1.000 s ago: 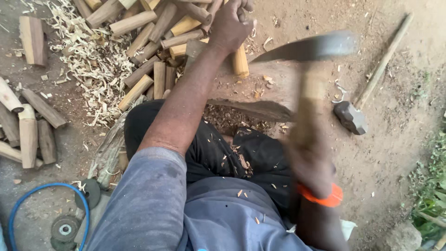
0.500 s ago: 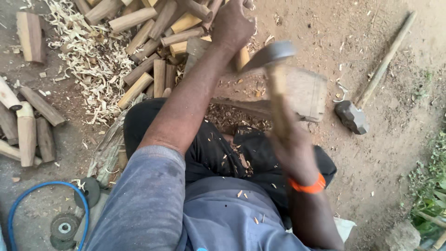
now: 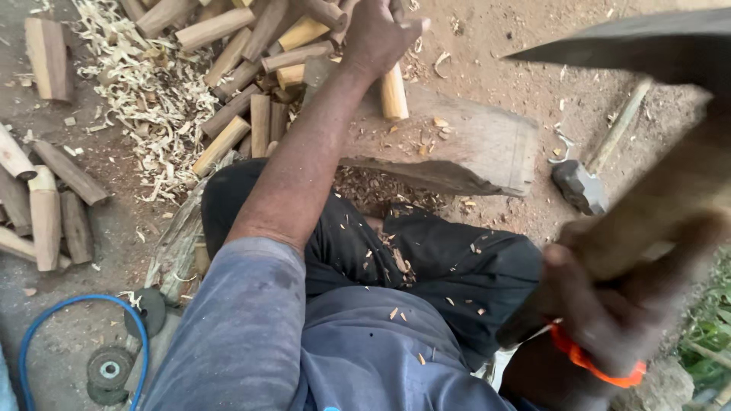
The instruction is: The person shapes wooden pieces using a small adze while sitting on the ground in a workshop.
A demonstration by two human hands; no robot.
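My left hand (image 3: 378, 34) grips the top of a short pale wooden stick (image 3: 394, 91) that stands tilted on a flat wooden chopping block (image 3: 464, 148). Raised high at the right edge, my right hand (image 3: 609, 304) is closed around the wooden handle of an adze-like chopping tool (image 3: 670, 114). Its dark metal blade (image 3: 617, 49) hangs blurred above the block, apart from the stick. An orange band circles my right wrist. Wood chips lie on my dark trousers.
A heap of cut wooden sticks (image 3: 244, 91) and pale shavings (image 3: 145, 84) lies at upper left. More billets (image 3: 46, 205) rest at far left. A sledgehammer (image 3: 582, 183) lies right of the block. A blue hose (image 3: 68, 335) and grinding discs (image 3: 110, 369) sit at lower left.
The chopping tool came down toward the stick half a second ago and is now lifted high to the right. My left hand kept hold of the stick.
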